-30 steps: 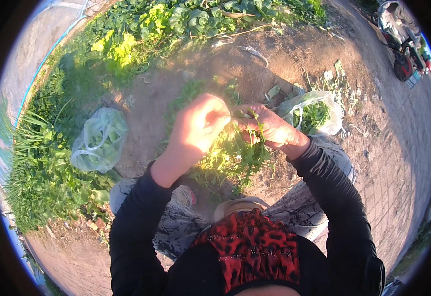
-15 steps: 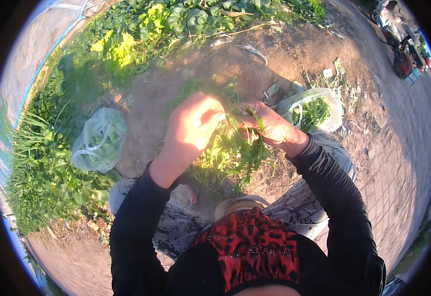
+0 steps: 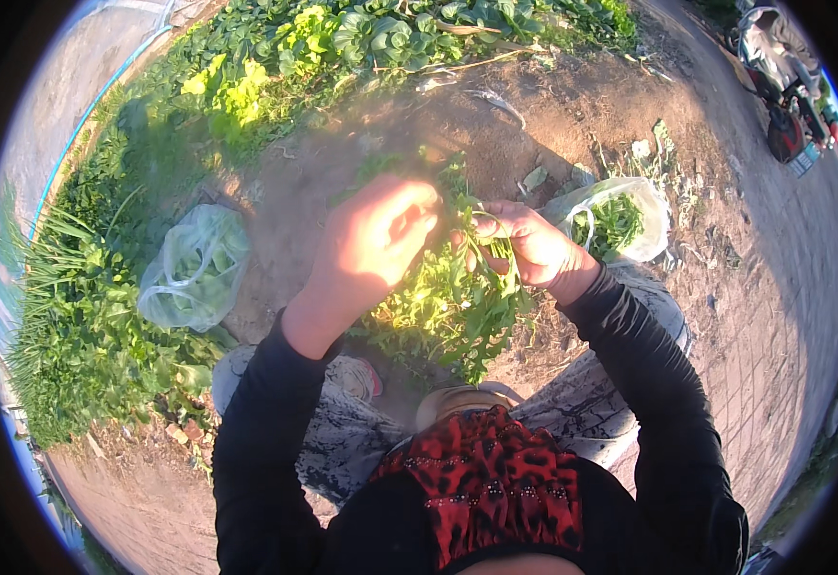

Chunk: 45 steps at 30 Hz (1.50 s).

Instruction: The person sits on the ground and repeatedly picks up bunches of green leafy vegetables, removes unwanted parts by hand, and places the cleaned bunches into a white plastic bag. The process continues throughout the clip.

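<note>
My right hand (image 3: pixel 539 251) is closed around the stems of a bunch of leafy greens (image 3: pixel 484 321); the jagged leaves hang down from the fingers. To its left, a small gap away, is my left hand (image 3: pixel 373 235), with its fingers curled toward the thumb. Strong sunlight washes out that hand, so anything between its fingertips cannot be made out. Below and behind both hands, more sunlit greens (image 3: pixel 404 311) show near the ground, and where they end and the held bunch begins is hard to tell.
A clear plastic bag (image 3: pixel 196 268) with greens inside lies at the left, beside growing plants (image 3: pixel 93 326). Another open plastic bag (image 3: pixel 651 222) with greens stands at the right, by my knee. Broad-leaved plants (image 3: pixel 380 38) grow along the far side. A vehicle (image 3: pixel 785 86) stands far right.
My hands have come apart a little, the left fingers leaving the stems. The greens in my right hand now show more of their stems and leaves.
</note>
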Each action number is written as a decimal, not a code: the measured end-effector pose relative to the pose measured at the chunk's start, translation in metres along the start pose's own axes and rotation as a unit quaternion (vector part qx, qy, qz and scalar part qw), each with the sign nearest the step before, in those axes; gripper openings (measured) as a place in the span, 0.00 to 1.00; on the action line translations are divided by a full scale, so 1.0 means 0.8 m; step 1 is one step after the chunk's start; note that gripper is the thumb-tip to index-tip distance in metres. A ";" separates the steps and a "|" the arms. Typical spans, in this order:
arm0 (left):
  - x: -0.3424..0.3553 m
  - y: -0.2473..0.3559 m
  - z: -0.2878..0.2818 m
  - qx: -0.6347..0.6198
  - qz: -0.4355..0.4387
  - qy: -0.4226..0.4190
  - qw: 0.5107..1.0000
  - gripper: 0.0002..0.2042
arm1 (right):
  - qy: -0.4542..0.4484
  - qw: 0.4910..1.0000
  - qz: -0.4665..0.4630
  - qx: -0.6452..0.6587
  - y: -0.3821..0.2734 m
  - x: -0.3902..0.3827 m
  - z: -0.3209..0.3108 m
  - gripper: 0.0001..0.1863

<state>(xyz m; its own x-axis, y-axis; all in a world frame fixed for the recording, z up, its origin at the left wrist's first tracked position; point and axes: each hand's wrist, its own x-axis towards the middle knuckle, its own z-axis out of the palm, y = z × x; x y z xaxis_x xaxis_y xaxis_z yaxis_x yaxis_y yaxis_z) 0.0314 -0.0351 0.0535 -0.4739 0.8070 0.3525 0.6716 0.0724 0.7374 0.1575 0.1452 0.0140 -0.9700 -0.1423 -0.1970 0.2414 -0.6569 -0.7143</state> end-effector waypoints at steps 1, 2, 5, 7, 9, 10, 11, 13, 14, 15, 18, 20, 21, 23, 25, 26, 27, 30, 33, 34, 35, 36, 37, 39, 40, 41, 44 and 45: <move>0.000 0.003 0.001 -0.035 -0.003 -0.034 0.999 0.08 | -0.013 1.000 0.009 -0.003 0.001 -0.001 -0.003 0.20; 0.001 0.005 0.003 -0.055 -0.011 -0.055 0.997 0.07 | -0.007 1.000 0.007 -0.013 0.004 0.000 -0.004 0.20; 0.009 0.003 0.005 -0.146 -0.040 -0.082 0.985 0.04 | 0.048 0.997 -0.003 -0.062 0.014 0.006 -0.006 0.18; 0.014 -0.005 -0.001 -0.166 -0.093 -0.102 0.976 0.04 | 0.121 0.984 -0.010 -0.131 0.013 0.010 -0.010 0.16; 0.015 -0.012 -0.006 -0.177 -0.121 -0.109 0.971 0.06 | 0.185 0.953 -0.044 -0.235 0.001 0.011 -0.015 0.14; 0.014 -0.015 -0.008 -0.187 -0.126 -0.121 0.967 0.06 | 0.239 0.940 -0.055 -0.239 -0.008 0.010 -0.018 0.12; 0.012 -0.016 -0.010 -0.193 -0.143 -0.131 0.962 0.06 | 0.271 0.919 -0.095 -0.270 -0.016 0.009 -0.018 0.11; 0.010 -0.017 -0.012 -0.201 -0.158 -0.142 0.956 0.06 | 0.313 0.893 -0.125 -0.297 -0.029 0.003 -0.017 0.10; 0.009 -0.016 -0.012 -0.203 -0.158 -0.143 0.956 0.06 | 0.304 0.898 -0.131 -0.288 -0.034 0.000 -0.015 0.09; 0.009 -0.015 -0.011 -0.211 -0.157 -0.152 0.953 0.06 | 0.285 0.905 -0.148 -0.279 -0.037 -0.001 -0.011 0.09; 0.011 -0.011 -0.011 -0.203 -0.184 -0.147 0.951 0.07 | 0.166 0.899 -0.204 -0.349 -0.033 0.004 0.005 0.11; 0.013 -0.011 -0.011 -0.224 -0.193 -0.151 0.943 0.07 | 0.119 0.921 -0.203 -0.311 -0.027 0.006 0.014 0.14; 0.013 -0.011 -0.011 -0.234 -0.197 -0.149 0.940 0.07 | 0.107 0.924 -0.194 -0.310 -0.025 0.007 0.016 0.14; 0.013 -0.012 -0.012 -0.238 -0.196 -0.162 0.937 0.08 | 0.071 0.938 -0.175 -0.289 -0.021 0.008 0.019 0.15; 0.013 -0.013 -0.011 -0.240 -0.201 -0.167 0.935 0.08 | 0.030 0.953 -0.147 -0.263 -0.018 0.008 0.019 0.15; 0.014 -0.014 -0.009 -0.238 -0.208 -0.166 0.934 0.08 | 0.023 0.964 -0.096 -0.248 -0.017 0.010 0.018 0.15; 0.014 -0.013 -0.008 -0.238 -0.208 -0.161 0.935 0.08 | 0.072 0.960 -0.014 -0.272 -0.016 0.012 0.017 0.15; 0.015 -0.008 0.003 -0.242 -0.149 -0.117 0.952 0.07 | 0.114 0.962 0.032 -0.248 -0.016 0.015 0.015 0.28; 0.009 0.006 0.017 -0.148 -0.079 0.077 0.983 0.04 | 0.133 0.964 -0.062 -0.223 -0.015 0.011 0.017 0.16; 0.003 0.012 0.017 -0.096 -0.048 0.067 0.992 0.04 | 0.163 0.962 -0.071 -0.207 -0.015 0.010 0.018 0.14; -0.005 0.019 0.013 -0.043 -0.015 0.056 0.997 0.04 | 0.171 0.963 -0.081 -0.192 -0.017 0.010 0.017 0.14; -0.011 0.025 0.011 0.009 0.021 0.054 0.998 0.04 | 0.169 0.964 -0.108 -0.173 -0.018 0.010 0.018 0.15; -0.012 0.028 0.014 0.002 0.071 0.048 0.996 0.06 | 0.199 0.959 -0.112 -0.166 -0.018 0.012 0.018 0.13; -0.016 0.032 0.017 0.073 0.080 0.030 0.994 0.07 | 0.194 0.963 -0.125 -0.140 -0.019 0.015 0.019 0.12; -0.016 0.031 0.020 0.107 0.091 0.045 0.989 0.07 | 0.209 0.962 -0.120 -0.128 -0.018 0.018 0.019 0.11; -0.017 0.030 0.023 0.107 0.072 0.050 0.990 0.07 | 0.183 0.966 -0.137 -0.122 -0.018 0.017 0.020 0.11; -0.016 0.017 0.029 0.053 0.008 0.054 0.997 0.06 | 0.182 0.967 -0.138 -0.114 -0.016 0.016 0.020 0.08; -0.014 0.011 0.030 -0.002 -0.018 0.046 0.999 0.06 | 0.197 0.964 -0.134 -0.115 -0.016 0.015 0.020 0.08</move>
<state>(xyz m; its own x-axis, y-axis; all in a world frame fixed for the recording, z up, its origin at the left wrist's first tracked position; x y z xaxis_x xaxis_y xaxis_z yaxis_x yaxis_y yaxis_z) 0.0566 -0.0295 0.0425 -0.5483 0.7469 0.3761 0.6506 0.0983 0.7531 0.1425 0.1399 0.0317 -0.9238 0.3311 -0.1924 0.0277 -0.4434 -0.8959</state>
